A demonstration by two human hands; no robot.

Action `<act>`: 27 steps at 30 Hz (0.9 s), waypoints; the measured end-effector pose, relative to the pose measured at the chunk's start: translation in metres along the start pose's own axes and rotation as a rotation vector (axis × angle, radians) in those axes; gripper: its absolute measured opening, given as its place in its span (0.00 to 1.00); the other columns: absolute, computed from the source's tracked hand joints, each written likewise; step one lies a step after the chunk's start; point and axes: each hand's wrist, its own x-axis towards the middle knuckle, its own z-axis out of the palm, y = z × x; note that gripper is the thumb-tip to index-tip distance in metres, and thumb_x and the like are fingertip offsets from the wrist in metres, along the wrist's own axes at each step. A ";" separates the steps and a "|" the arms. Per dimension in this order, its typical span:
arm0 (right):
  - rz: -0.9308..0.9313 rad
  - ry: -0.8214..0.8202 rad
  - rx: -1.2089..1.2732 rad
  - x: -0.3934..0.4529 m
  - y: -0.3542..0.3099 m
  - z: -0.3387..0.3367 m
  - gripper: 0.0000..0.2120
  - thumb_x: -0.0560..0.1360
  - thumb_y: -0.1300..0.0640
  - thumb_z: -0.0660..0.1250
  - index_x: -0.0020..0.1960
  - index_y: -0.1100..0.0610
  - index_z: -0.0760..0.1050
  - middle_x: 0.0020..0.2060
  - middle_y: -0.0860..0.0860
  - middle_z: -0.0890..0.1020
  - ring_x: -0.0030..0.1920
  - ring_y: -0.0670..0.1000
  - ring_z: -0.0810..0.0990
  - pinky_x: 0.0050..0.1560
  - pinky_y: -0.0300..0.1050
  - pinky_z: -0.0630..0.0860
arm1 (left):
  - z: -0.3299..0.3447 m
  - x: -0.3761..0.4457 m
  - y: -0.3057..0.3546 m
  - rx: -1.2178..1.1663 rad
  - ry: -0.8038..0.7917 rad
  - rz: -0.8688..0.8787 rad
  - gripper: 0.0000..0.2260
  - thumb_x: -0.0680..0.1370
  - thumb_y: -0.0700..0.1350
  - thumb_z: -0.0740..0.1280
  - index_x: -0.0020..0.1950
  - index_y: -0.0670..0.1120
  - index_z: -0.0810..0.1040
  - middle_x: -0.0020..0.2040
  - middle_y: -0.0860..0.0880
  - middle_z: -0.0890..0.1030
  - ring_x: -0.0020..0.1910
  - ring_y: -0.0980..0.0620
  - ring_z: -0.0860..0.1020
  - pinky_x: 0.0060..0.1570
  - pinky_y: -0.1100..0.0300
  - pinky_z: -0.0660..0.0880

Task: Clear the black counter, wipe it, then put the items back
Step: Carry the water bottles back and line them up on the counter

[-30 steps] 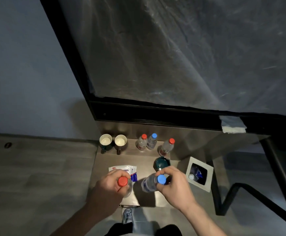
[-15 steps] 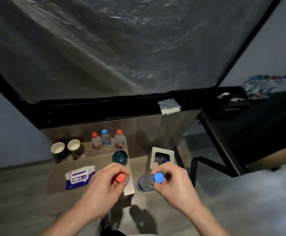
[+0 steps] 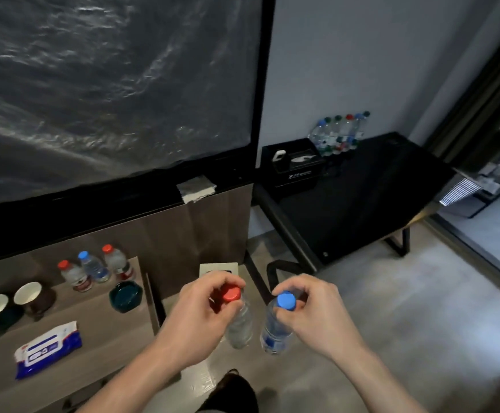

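Observation:
My left hand (image 3: 195,320) grips a red-capped water bottle (image 3: 238,321) by its neck. My right hand (image 3: 317,314) pinches a blue-capped water bottle (image 3: 274,332) just under its cap. Both bottles hang upright over the floor in front of me. The black counter (image 3: 371,204) stands to the right, with a black tissue box (image 3: 296,162) and several water bottles (image 3: 338,132) at its back. On the low wooden table (image 3: 99,314) at the left are three bottles (image 3: 93,268), two cups (image 3: 13,299), a dark green dish (image 3: 125,295) and a pack of wet wipes (image 3: 47,348).
A large plastic-covered screen (image 3: 108,84) fills the upper left, with a folded cloth (image 3: 196,189) on its ledge. A small white-rimmed bin (image 3: 217,268) sits behind my hands. Grey floor stretches to the right, toward a dark doorway.
The view has swung right, bringing the black counter into sight. Both hands have carried their bottles away from the wooden table and hold them over the floor.

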 end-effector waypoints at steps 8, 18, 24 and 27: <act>0.059 0.097 0.050 0.030 0.065 -0.079 0.13 0.68 0.56 0.81 0.46 0.41 0.82 0.45 0.37 0.83 0.41 0.36 0.80 0.37 0.32 0.75 | 0.073 0.075 0.053 0.076 -0.141 0.122 0.10 0.79 0.49 0.73 0.56 0.63 0.79 0.55 0.65 0.79 0.58 0.64 0.77 0.56 0.59 0.78; 0.037 0.051 -0.041 0.147 0.138 -0.188 0.14 0.70 0.55 0.80 0.48 0.39 0.80 0.45 0.37 0.82 0.45 0.36 0.81 0.40 0.31 0.77 | 0.167 0.207 0.103 0.001 -0.096 0.099 0.11 0.78 0.49 0.73 0.56 0.64 0.79 0.53 0.63 0.80 0.55 0.62 0.79 0.54 0.58 0.79; 0.032 0.092 -0.019 0.204 0.178 -0.260 0.13 0.71 0.54 0.80 0.49 0.40 0.80 0.45 0.39 0.81 0.43 0.35 0.80 0.37 0.31 0.76 | 0.212 0.293 0.145 0.039 -0.096 0.144 0.11 0.78 0.47 0.74 0.56 0.63 0.79 0.53 0.62 0.80 0.52 0.60 0.80 0.51 0.56 0.80; 0.030 0.123 0.012 0.225 0.196 -0.295 0.13 0.72 0.55 0.80 0.49 0.41 0.81 0.42 0.40 0.81 0.39 0.38 0.81 0.34 0.32 0.75 | 0.234 0.324 0.168 0.043 -0.106 0.154 0.12 0.78 0.46 0.74 0.55 0.62 0.80 0.53 0.62 0.80 0.52 0.59 0.81 0.51 0.56 0.80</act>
